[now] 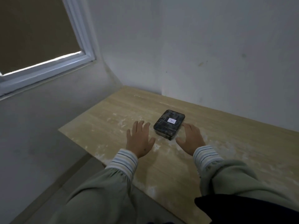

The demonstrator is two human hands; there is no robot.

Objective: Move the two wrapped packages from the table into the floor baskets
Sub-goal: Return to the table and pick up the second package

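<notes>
From the head camera, both hands reach out over a pale wooden table (234, 152) that stands in the corner of a room. The left hand (140, 140) is spread flat, palm down, its fingers (137, 126) apart and straight, holding nothing. The right hand (191, 139) is also open, its fingers (188, 126) loosely curved and its thumb stretched toward the left hand; it grips nothing either.

One dark wrapped package (169, 124) lies flat on the table between the two sets of fingertips and a little beyond them. Its near left corner sits just beside the tips of the left hand's fingers, with a narrow strip of bare table showing between. Its right edge is very close to the right hand's fingertips; whether they touch it cannot be told. The right thumb points at the package's near corner but stays apart from it. On top of the package is a small white label (171, 120) with a handwritten mark.

Both wrists come out of striped cuffs (124, 160) under loose grey-green sleeves (103, 191). White smears mark the tabletop around and behind the hands. Past the fingertips, beyond the package, the table meets a plain grey wall (210, 54). Far to the left of the left hand, a window (40, 38) with a white frame is set in the side wall, and grey floor (53, 194) shows under the left sleeve.
</notes>
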